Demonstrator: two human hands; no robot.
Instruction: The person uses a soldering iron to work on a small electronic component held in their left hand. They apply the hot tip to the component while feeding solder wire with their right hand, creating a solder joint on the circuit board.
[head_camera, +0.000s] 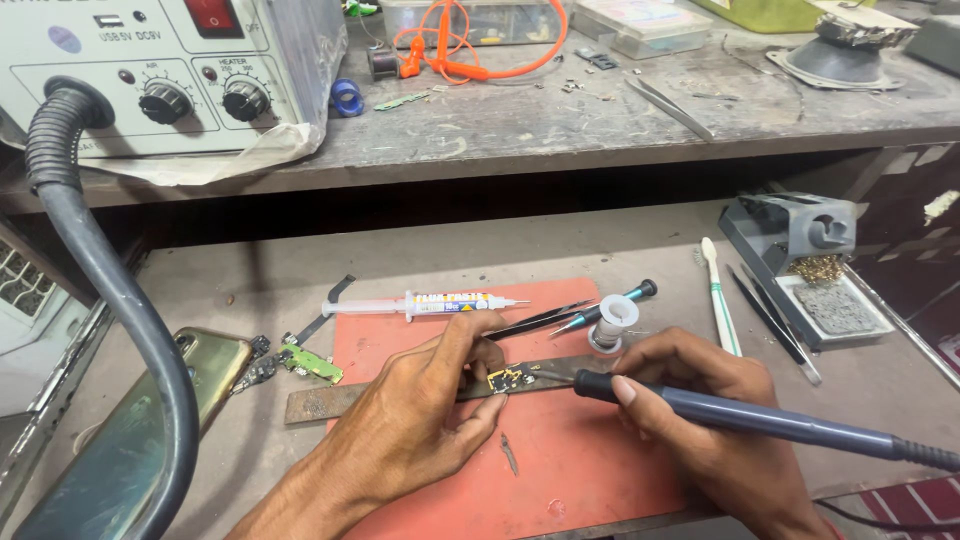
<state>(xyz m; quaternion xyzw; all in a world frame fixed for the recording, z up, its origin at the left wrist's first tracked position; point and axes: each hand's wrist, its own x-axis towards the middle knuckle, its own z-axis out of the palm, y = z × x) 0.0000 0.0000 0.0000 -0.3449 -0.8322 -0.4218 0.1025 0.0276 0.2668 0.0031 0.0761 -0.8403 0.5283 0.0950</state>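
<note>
My right hand (700, 400) grips a blue-grey soldering iron (740, 418), its tip pointing left toward a small circuit board (505, 380). That board rests on a dark metal bar (330, 402) lying across a red work mat (560, 460). My left hand (420, 420) rests on the mat and the bar, with its fingertips pinning the small board. A solder spool (612, 322) stands just beyond the iron's tip.
A flux syringe (430, 303), black tweezers (535, 322) and a screwdriver (610, 305) lie at the mat's far edge. A phone (140, 430) and green board parts (312, 362) are at left, a toothbrush (720, 300) and iron stand (800, 250) at right. A hot-air station (170, 70) with black hose (110, 300) sits on the shelf.
</note>
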